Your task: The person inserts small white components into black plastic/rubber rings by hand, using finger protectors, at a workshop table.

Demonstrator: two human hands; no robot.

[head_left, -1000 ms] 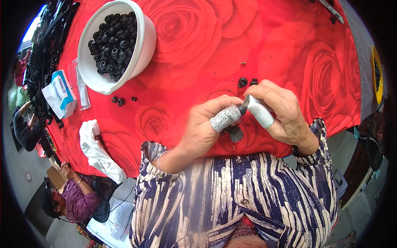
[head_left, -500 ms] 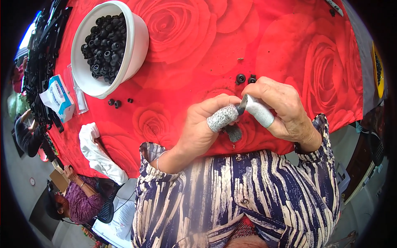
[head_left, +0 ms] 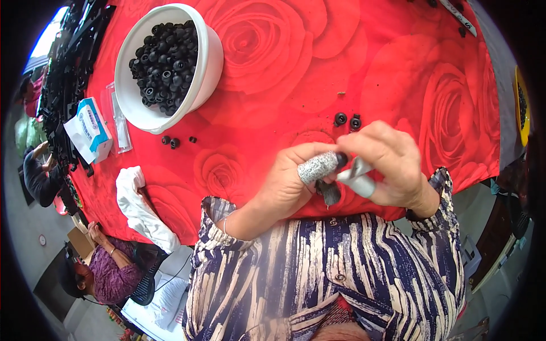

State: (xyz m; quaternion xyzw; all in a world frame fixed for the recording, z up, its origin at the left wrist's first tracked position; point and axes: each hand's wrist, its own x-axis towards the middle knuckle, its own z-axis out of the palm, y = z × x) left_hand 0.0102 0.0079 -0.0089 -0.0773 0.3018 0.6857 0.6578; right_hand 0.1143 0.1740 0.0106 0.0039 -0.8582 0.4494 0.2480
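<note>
My left hand [head_left: 286, 181] is closed, pinching a small round black part [head_left: 341, 159] at its fingertips. A speckled grey cover [head_left: 317, 167] wraps its thumb. Below it shows a dark grey fuzzy piece [head_left: 331, 195]; whether this is another finger cover, I cannot tell. My right hand [head_left: 392, 162], slightly blurred, is closed just right of the black part. Its thumb wears a pale grey cover [head_left: 362, 185], and a small metal blade [head_left: 359, 166] sticks out between thumb and fingers. Two black ring-like parts [head_left: 347, 120] lie just beyond my hands.
A white tub [head_left: 216, 71] full of black parts [head_left: 165, 68] stands far left on the red rose-patterned cloth [head_left: 267, 108]. Several loose parts [head_left: 174, 143] lie before it. Left are a tissue pack [head_left: 90, 129], a white cloth [head_left: 139, 207] and a black pile [head_left: 62, 96]. People sit beyond.
My right hand has drawn the blade back from the black part and tilted it. More of the part now shows at my left fingertips. The whole view has shifted slightly.
</note>
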